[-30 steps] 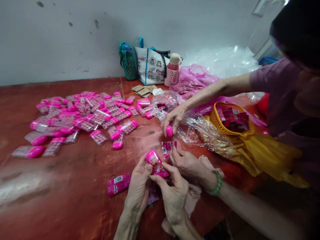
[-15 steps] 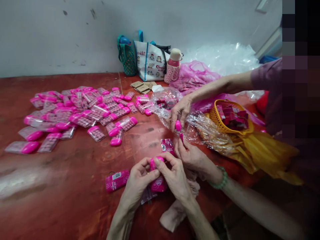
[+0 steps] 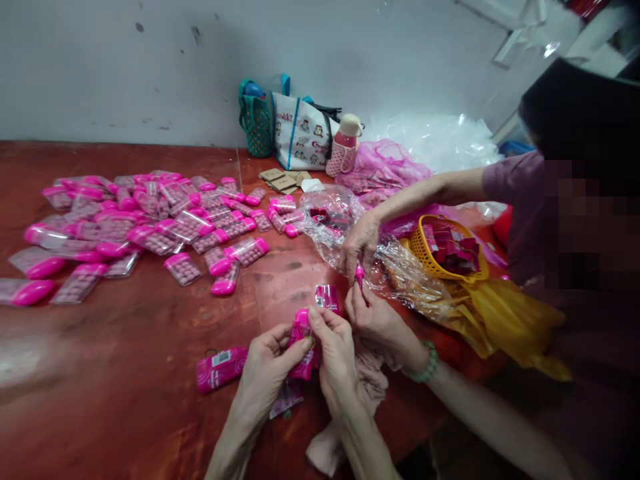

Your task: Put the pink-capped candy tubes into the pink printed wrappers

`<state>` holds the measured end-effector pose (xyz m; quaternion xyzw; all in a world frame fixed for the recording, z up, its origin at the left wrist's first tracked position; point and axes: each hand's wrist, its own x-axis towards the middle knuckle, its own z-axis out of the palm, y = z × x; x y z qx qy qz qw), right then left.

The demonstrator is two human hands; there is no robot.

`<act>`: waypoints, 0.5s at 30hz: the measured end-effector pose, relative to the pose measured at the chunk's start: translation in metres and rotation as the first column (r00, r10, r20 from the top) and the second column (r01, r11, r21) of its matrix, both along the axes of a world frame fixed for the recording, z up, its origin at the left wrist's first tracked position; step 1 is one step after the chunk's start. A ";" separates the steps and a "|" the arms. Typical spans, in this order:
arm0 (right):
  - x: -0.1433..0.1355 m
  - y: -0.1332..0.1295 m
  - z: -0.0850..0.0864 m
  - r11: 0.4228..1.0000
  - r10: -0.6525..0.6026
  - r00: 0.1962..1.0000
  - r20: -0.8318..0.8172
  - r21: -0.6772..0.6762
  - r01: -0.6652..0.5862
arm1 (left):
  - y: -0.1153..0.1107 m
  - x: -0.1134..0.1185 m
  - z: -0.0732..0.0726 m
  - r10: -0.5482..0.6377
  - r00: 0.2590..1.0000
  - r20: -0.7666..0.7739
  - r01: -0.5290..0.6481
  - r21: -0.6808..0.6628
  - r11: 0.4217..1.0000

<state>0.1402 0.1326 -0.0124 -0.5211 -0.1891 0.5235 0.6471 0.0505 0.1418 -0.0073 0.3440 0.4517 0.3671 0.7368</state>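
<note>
My left hand (image 3: pixel 270 358) and my right hand (image 3: pixel 334 343) both grip a pink-capped candy box (image 3: pixel 301 340) with a magenta printed sleeve around its body. The left fingers close on its side. My right thumb and index finger pinch near the cap. To the left lies another magenta sleeved pack (image 3: pixel 220 370) with a barcode. Beyond my hands rests a magenta printed packet (image 3: pixel 327 298). A clear-and-purple piece (image 3: pixel 287 398) lies below my left hand, partly hidden. Beside my right wrist is a crumpled beige cloth (image 3: pixel 367 380).
A co-worker's hands (image 3: pixel 383 327) work close on my right, holding a small pink item. Several clear pink-capped candy boxes (image 3: pixel 183 268) are heaped at the left. A yellow basket (image 3: pixel 425 257) of magenta packets, plastic film (image 3: pixel 400 267), a bag (image 3: pixel 300 133) and a bottle (image 3: pixel 345 143) stand behind.
The box in my hands has turned more upright and narrower to view, with my right hand shifted slightly along it. The co-worker's two hands have come together. The view has shifted slightly.
</note>
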 end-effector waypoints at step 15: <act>0.021 0.013 -0.013 0.985 0.166 0.955 0.245 0.010 -0.174 | -0.001 -0.010 0.000 -0.035 0.997 -0.068 0.032 -0.037 0.999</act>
